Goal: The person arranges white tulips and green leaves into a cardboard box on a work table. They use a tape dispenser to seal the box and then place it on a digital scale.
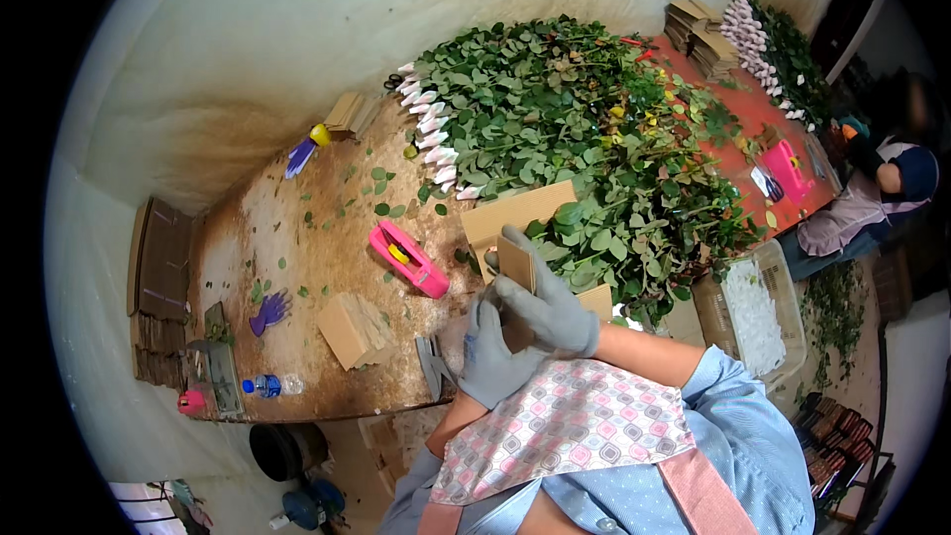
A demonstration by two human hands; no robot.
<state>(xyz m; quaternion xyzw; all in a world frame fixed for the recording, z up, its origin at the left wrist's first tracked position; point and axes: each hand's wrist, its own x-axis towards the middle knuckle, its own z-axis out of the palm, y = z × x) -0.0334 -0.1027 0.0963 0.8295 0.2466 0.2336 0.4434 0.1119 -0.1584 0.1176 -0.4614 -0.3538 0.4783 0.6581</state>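
My right hand [553, 312], in a grey glove, grips a small folded piece of cardboard [517, 265] between fingers and thumb. Wearing a matching glove, my left hand [494, 360] cups the lower part of the same piece, close against the right hand. Part of the cardboard is hidden behind the fingers. Just beyond my hands, a corrugated cardboard sheet [516, 209] lies on the table, with leafy stems [587, 238] partly over it. A pink tape dispenser [409, 260] with a yellow core stands to the left. Near my left wrist lies a grey stapler-like tool [433, 368].
A pile of leafy stems with white-wrapped heads [435, 126] covers the table's far side. Left are a cardboard stack [356, 331], purple gloves [270, 312] and a water bottle [271, 386]. A plastic crate [791, 312] stands right; another person [854, 208] works beyond.
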